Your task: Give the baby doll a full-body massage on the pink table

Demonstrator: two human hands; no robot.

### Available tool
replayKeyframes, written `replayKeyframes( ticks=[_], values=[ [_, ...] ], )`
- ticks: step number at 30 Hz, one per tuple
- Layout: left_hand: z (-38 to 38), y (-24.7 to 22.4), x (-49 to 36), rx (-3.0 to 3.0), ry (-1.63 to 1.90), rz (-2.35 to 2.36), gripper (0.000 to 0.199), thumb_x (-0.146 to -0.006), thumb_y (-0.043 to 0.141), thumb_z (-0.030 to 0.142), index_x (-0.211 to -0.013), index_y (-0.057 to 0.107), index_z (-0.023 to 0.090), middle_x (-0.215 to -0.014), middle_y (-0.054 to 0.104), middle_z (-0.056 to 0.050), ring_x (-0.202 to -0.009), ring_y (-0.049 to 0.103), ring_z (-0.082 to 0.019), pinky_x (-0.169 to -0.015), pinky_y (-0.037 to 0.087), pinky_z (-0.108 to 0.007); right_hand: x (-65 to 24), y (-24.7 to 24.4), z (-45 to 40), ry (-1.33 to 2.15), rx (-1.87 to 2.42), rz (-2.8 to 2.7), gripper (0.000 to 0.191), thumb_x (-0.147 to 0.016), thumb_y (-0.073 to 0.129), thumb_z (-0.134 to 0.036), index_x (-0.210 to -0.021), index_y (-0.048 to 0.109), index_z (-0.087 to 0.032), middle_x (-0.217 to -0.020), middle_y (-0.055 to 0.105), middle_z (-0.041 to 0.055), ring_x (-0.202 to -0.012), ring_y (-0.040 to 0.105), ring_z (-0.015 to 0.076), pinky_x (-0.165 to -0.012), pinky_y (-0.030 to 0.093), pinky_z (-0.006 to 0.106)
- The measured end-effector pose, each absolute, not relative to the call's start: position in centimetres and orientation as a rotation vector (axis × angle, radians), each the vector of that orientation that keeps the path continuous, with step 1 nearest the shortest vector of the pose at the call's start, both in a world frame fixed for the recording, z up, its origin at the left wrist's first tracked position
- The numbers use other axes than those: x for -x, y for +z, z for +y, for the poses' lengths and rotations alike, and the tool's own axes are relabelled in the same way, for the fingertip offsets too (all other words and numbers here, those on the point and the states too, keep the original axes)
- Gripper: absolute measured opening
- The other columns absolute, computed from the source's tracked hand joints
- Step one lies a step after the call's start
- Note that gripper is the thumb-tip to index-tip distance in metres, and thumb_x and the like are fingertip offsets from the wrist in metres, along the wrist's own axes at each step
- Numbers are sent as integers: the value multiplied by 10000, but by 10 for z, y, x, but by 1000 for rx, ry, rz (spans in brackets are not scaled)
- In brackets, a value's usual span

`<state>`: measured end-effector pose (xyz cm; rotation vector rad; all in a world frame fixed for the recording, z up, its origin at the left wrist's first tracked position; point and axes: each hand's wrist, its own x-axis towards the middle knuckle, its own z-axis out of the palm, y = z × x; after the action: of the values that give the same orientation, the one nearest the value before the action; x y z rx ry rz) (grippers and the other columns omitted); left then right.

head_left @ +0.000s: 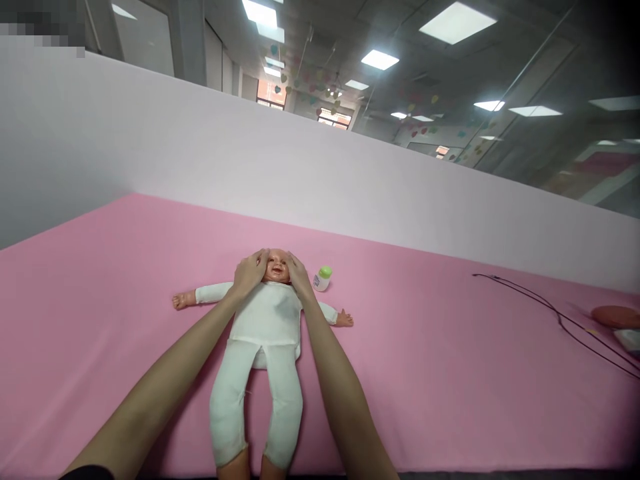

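A baby doll (267, 319) with a white cloth body lies on its back, arms spread and legs toward me. My left hand (251, 272) is closed against the left side of the doll's head, fingertips near its brow. On the other side, my right hand (299, 275) is closed against the head in the same way, so the head is held between both hands. The doll's face (277, 268) shows between my fingers; my thumbs are hard to make out. Just right of my right hand stands a small white bottle (323, 280) with a green cap.
Pink cloth (440, 373) covers the surface under the doll. A low white wall (320, 177) runs along its back and left. At the right lie a thin black cable (555, 309), an orange-brown rounded object (616, 317) and a white packet (629, 341), partly cut off.
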<state>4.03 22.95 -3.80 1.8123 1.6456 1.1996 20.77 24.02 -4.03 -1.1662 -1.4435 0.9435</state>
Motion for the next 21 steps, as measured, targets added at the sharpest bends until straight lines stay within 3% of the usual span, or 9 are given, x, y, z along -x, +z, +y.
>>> replayKeyframes(
  ticks=[3,7,11,14,18,21],
  values=[
    [231,-35,-37,-1802,1196,1600,609,-1044,367,649,-1078,821,245,-1083,816,-106,-1001,731,-299,-864,482,-348,-205,-40,241,828,1189,-1495,459,-897,610,-650,-1042,723,-230,-1083,775,48,-1066,682,244,-998,534,354],
    [233,-32,-36,-1724,1189,1603,518,-936,580,647,-1072,827,212,-1087,812,-124,-968,719,-296,-801,465,-326,-206,-40,240,824,1239,-1431,426,-863,670,-593,-1068,725,-223,-1116,765,65,-1073,685,252,-994,534,361],
    [235,-32,-35,-1758,1186,1604,525,-995,477,526,-772,790,169,-697,721,-64,-692,619,-211,-654,373,-299,-209,-40,238,816,1201,-1416,410,-942,534,-572,-984,724,-211,-1062,776,67,-1032,690,250,-978,540,366],
    [234,-31,-34,-1761,1186,1615,614,-1017,408,541,-631,705,166,-551,575,-25,-587,513,-173,-598,311,-303,-210,-40,237,812,1194,-1424,437,-962,495,-576,-933,721,-203,-1017,780,70,-1011,694,255,-951,550,370],
    [231,-29,-34,-1748,1188,1567,594,-936,516,665,-713,743,163,-585,614,-25,-631,544,-185,-609,345,-289,-209,-39,237,877,1184,-1430,441,-893,637,-596,-1083,738,-212,-1146,779,60,-1107,690,250,-995,542,360],
    [231,-29,-35,-1746,1190,1572,555,-910,558,652,-735,752,162,-603,630,-27,-650,552,-187,-612,347,-280,-208,-40,238,874,1217,-1415,466,-860,678,-600,-1106,736,-209,-1154,779,65,-1142,684,255,-1022,534,373]
  ],
)
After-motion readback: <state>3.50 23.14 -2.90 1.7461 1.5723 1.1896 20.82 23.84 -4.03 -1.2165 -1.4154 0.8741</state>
